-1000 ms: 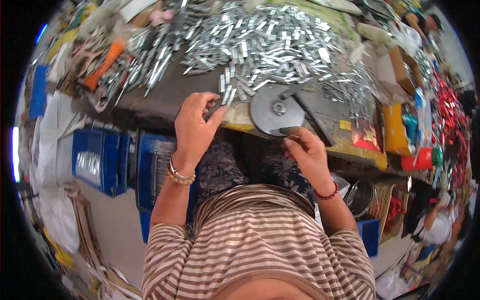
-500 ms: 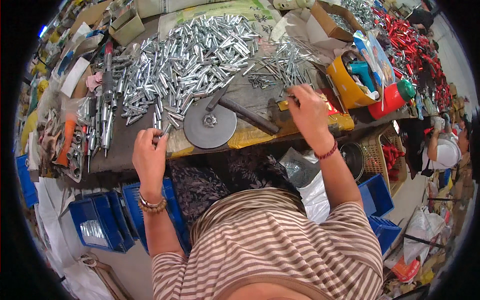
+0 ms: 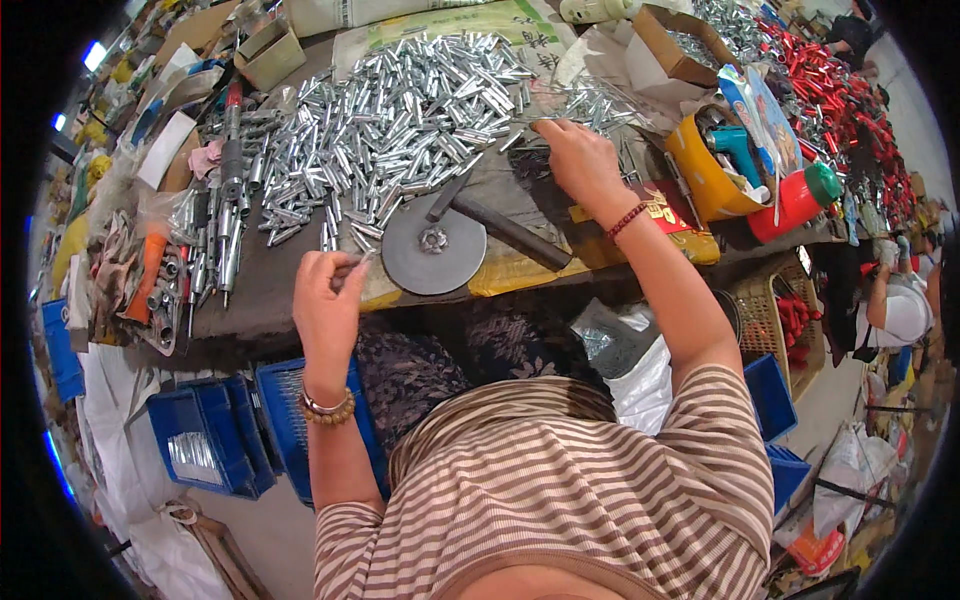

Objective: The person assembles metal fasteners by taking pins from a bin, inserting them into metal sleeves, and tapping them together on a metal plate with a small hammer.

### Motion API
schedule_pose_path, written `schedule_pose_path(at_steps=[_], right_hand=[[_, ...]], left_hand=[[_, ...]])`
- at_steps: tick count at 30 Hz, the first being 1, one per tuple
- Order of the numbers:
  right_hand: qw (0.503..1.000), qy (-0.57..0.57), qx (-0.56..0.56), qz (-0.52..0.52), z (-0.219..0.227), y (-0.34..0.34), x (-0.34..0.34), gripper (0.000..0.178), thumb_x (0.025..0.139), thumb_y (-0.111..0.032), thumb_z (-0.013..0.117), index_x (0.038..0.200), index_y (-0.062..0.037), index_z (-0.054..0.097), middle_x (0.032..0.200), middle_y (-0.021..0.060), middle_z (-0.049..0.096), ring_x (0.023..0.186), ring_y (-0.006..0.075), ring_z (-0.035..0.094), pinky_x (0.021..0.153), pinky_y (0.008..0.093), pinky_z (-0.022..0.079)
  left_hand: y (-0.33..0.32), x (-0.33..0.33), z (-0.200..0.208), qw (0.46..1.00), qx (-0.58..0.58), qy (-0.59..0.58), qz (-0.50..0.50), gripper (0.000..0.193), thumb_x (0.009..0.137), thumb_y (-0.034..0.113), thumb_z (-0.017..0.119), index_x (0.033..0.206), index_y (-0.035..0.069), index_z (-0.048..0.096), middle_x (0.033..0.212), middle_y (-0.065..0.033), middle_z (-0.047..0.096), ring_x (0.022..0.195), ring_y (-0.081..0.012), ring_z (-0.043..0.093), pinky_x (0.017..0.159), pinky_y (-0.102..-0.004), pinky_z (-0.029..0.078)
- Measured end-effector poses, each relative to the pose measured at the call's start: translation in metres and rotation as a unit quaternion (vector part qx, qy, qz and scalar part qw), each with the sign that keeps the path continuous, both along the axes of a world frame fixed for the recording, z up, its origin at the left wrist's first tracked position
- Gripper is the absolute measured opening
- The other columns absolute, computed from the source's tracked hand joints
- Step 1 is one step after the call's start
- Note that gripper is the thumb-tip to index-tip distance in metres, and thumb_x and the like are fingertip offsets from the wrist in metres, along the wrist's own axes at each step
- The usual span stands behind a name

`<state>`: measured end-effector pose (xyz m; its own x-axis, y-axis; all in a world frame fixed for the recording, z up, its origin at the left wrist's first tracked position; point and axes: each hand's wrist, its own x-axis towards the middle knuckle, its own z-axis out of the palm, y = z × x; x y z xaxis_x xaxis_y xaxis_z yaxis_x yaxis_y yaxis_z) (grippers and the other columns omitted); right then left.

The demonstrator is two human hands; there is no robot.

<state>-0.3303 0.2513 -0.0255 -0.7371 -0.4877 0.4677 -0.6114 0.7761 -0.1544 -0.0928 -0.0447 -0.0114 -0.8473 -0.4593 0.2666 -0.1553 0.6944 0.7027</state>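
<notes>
My left hand [image 3: 328, 292] is at the table's front edge, thumb and fingers pinched on a small silver metal piece [image 3: 366, 257]. To its right lies a round grey metal disc [image 3: 420, 262] with a raised hub. A hammer [image 3: 510, 232] rests beside the disc, its head against the rim. My right hand [image 3: 583, 165] reaches over a small heap of dark parts [image 3: 530, 165], fingers bent together; what they hold, if anything, is hidden. Thin metal rods [image 3: 600, 105] lie just beyond that hand. A large heap of silver metal tubes [image 3: 400, 120] spreads behind the disc.
On the right stand a yellow container [image 3: 695, 170] with tools and a red bottle with a green cap [image 3: 800, 200]. Drivers and sockets [image 3: 228, 200] crowd the left side. Blue bins [image 3: 200, 440] sit below the table. Further right, another person [image 3: 895, 300] is at work.
My right hand has moved left and farther away, from the table's right part to the heap of small dark parts. My left hand has shifted slightly right, still pinching. The view has moved a little.
</notes>
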Motion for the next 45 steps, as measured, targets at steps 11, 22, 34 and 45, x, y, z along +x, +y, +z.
schedule_pose_path(at_steps=[11,22,34,45], right_hand=[[0.815,-0.421,-0.384,0.11,0.037,-0.031,0.1,0.023,0.091,-0.005,0.077,0.112,0.0006,0.068,0.083,0.0069,0.072,0.074,0.008,0.064,0.068,0.027,0.052],[0.965,-0.115,-0.117,0.204,0.022,-0.047,0.133,0.011,0.08,-0.01,0.078,0.089,-0.0074,0.072,0.088,0.0072,0.061,0.088,0.0307,0.066,0.073,0.0429,0.054],[0.96,-0.101,-0.105,0.239,0.017,-0.052,0.129,0.012,0.078,-0.007,0.077,0.088,-0.0074,0.069,0.09,0.0071,0.06,0.091,0.0297,0.063,0.08,0.0436,0.052],[0.952,-0.147,-0.114,0.242,0.016,-0.055,0.12,0.011,0.079,-0.01,0.078,0.086,-0.0058,0.07,0.088,0.0074,0.062,0.092,0.0303,0.065,0.082,0.0434,0.051]], left_hand=[[0.03,-0.007,-0.001,0.984,-0.068,0.028,-0.161,0.017,0.086,0.01,0.081,0.097,0.002,0.07,0.093,-0.009,0.064,0.088,-0.027,0.064,0.077,-0.037,0.052],[0.027,-0.002,-0.004,0.983,-0.071,0.032,-0.164,0.013,0.087,0.007,0.079,0.099,0.003,0.077,0.092,-0.0077,0.064,0.088,-0.026,0.064,0.078,-0.0366,0.051],[0.029,-0.001,-0.014,0.985,-0.051,0.059,-0.154,0.016,0.086,0.005,0.081,0.102,0.005,0.079,0.092,-0.0065,0.064,0.085,-0.0229,0.064,0.075,-0.0345,0.052],[0.03,0.0,-0.02,0.982,-0.087,0.077,-0.147,0.02,0.087,0.006,0.081,0.107,0.01,0.08,0.091,-0.0053,0.061,0.08,-0.0214,0.062,0.071,-0.0343,0.051]])
